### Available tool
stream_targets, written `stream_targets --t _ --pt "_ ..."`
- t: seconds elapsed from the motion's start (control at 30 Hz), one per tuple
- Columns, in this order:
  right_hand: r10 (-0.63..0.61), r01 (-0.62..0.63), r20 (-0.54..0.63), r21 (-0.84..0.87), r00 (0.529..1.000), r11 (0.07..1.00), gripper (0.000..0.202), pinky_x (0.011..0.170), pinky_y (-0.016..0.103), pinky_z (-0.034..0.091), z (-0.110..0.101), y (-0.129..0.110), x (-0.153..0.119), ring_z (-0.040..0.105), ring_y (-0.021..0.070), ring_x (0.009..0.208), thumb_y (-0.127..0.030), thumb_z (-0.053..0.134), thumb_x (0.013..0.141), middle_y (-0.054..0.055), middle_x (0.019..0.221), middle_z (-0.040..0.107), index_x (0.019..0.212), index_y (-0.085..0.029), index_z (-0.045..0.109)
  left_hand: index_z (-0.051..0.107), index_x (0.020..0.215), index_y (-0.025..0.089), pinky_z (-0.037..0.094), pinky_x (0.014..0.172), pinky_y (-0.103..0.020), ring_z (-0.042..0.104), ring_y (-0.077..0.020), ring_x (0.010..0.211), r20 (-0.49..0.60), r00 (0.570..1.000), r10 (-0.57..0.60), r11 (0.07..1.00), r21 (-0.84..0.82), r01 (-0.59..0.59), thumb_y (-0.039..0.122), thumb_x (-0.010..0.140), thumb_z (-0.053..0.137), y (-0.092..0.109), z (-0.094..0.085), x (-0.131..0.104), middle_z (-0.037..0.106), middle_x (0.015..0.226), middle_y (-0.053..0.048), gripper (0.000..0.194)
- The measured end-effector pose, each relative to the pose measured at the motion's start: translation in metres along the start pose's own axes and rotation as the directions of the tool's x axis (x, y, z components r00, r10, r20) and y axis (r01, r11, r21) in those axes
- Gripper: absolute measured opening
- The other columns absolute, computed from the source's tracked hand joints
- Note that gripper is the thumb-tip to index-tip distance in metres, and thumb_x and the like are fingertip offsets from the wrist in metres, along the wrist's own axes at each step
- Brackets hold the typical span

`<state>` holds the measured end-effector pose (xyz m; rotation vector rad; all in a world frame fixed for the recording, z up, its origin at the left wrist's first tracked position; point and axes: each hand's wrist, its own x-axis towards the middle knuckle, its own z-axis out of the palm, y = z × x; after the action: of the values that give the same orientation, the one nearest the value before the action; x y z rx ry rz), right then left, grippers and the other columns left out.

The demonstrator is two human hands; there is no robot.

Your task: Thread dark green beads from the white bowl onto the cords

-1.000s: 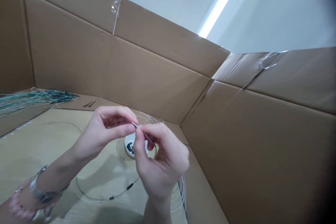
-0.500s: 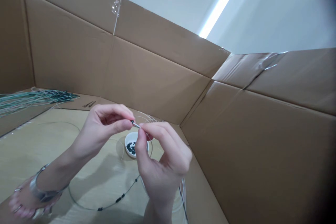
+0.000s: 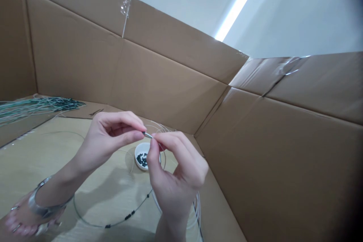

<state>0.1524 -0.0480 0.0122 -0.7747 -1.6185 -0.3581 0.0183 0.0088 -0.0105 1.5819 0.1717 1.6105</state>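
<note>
My left hand [image 3: 112, 132] pinches a small dark sleeve-like piece [image 3: 144, 133] between thumb and fingertips. Out of it runs a thin pale cable [image 3: 149, 135], which the thumb and forefinger of my right hand [image 3: 177, 170] grip a short way along. Both hands are raised, fingertips close together but apart. Below them stands a white bowl [image 3: 142, 146] of small black pieces [image 3: 141, 159], partly hidden by my right hand. A greenish cable [image 3: 87, 224] curves across the table, with several black pieces threaded on it.
A bundle of green and white cables [image 3: 53, 105] lies at the far left, beside a small dark tool [image 3: 95, 112]. Looped white cable [image 3: 197, 215] hangs at the table's right edge. Tall cardboard walls [image 3: 170, 79] enclose the back and right.
My left fingertips have shifted slightly right and down with the dark piece, closer to my right fingertips. My left wrist has dropped a little left. My right hand has barely moved.
</note>
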Motion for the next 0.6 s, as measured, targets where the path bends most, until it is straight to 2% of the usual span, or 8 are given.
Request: stream_targets --t 0.3,0.5,0.6 --pt "-0.039 0.044 0.067 -0.068 0.997 0.997 0.012 0.054 0.02 0.044 -0.004 0.003 -0.001 0.052 0.0075 0.06 -0.005 0.058 0.078 0.0 0.066 0.057 0.072 -0.015 0.059 0.074 0.078 0.024 0.05 0.064 -0.004 0.062 -0.0022 0.069 -0.012 1.0 0.029 0.988 0.153 -0.027 0.004 0.075 0.071 0.009 -0.001 0.002 0.069 0.074 0.006 0.021" --pt "-0.046 0.052 0.09 -0.071 0.995 0.996 0.012 0.053 0.02 0.041 -0.003 0.005 0.0 0.051 0.0075 0.059 -0.006 0.058 0.079 0.0 0.066 0.056 0.07 -0.015 0.058 0.074 0.077 0.024 0.051 0.063 -0.005 0.063 -0.003 0.068 -0.025 0.999 0.021 0.982 0.189 -0.016 0.003 0.074 0.071 0.011 -0.001 0.003 0.069 0.073 0.005 0.021" --pt "-0.034 0.042 0.104 -0.07 0.994 0.997 0.012 0.054 0.021 0.042 -0.003 0.006 0.0 0.051 0.0078 0.06 -0.007 0.057 0.08 0.0 0.066 0.056 0.071 -0.015 0.06 0.074 0.077 0.023 0.051 0.061 -0.007 0.063 -0.0044 0.068 0.016 1.0 0.015 0.98 0.199 -0.018 0.004 0.074 0.072 0.011 -0.001 0.004 0.069 0.073 0.004 0.019"
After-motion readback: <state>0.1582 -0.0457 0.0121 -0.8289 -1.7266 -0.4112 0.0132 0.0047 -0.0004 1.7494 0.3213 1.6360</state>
